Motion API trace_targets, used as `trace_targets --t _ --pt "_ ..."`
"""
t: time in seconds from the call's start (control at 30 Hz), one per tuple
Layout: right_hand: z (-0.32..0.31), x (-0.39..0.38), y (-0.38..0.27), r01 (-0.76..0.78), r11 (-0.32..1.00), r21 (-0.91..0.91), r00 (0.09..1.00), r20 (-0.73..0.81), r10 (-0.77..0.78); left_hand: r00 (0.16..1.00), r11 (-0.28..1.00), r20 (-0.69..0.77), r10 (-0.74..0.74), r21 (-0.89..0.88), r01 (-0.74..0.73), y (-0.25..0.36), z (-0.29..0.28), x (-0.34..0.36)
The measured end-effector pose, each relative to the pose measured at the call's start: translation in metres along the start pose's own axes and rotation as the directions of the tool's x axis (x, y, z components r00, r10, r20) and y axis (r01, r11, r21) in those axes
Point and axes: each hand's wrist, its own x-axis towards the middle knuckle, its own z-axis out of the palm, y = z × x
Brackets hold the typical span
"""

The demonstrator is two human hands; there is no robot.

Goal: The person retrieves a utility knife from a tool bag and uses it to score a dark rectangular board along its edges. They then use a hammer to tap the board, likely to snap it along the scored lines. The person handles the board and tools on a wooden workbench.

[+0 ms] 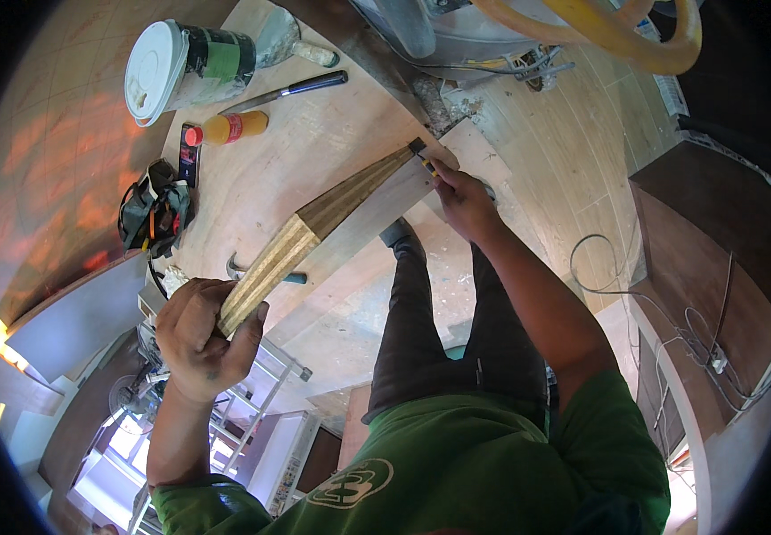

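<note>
A long golden-brown length of wood (301, 230) with a pale flat side runs diagonally in front of me. My left hand (205, 339) is closed around its near end, thumb along one side. At the far end, my right hand (467, 198) grips a small tool (427, 164) with a black head and a yellow-and-black handle. That black head rests at the wood's far tip; its exact kind is too small to tell. Beneath the wood lies a hammer (295, 277), partly hidden, on the pale work surface (252, 201).
On the far left of the surface stand a lidded bucket (218, 67), an orange bottle (236, 127), a blue-handled blade tool (314, 83), a trowel (314, 55), a phone (188, 160) and a tool bag (158, 212). A ladder (265, 388) stands lower left; yellow hose (675, 49) and loose cables (715, 361) lie right.
</note>
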Motion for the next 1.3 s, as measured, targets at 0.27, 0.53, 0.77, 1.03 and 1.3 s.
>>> trace_targets --t 0.27,0.53,0.77,1.03,1.3 --pt "0.0 -0.009 0.011 0.06 0.983 -0.174 0.998 -0.021 -0.065 0.999 1.0 -0.018 0.028 0.008 -0.028 0.003 0.003 -0.001" --pt "-0.006 -0.041 0.028 0.025 0.986 -0.167 0.999 -0.031 -0.031 0.999 0.999 0.007 0.052 0.014 -0.052 0.001 0.002 -0.004" --pt "-0.016 -0.023 -0.009 -0.066 0.989 -0.129 0.998 0.011 0.068 0.999 0.998 0.015 0.048 0.027 -0.049 0.002 0.0 -0.003" --pt "0.003 -0.008 0.015 0.05 0.998 -0.044 0.998 -0.043 -0.052 0.998 0.998 -0.003 0.06 0.005 -0.06 0.005 0.003 0.0" --pt "0.001 -0.022 0.01 -0.006 0.981 -0.193 1.0 -0.014 0.004 1.0 0.999 -0.012 0.015 0.035 -0.015 0.008 0.002 -0.001"
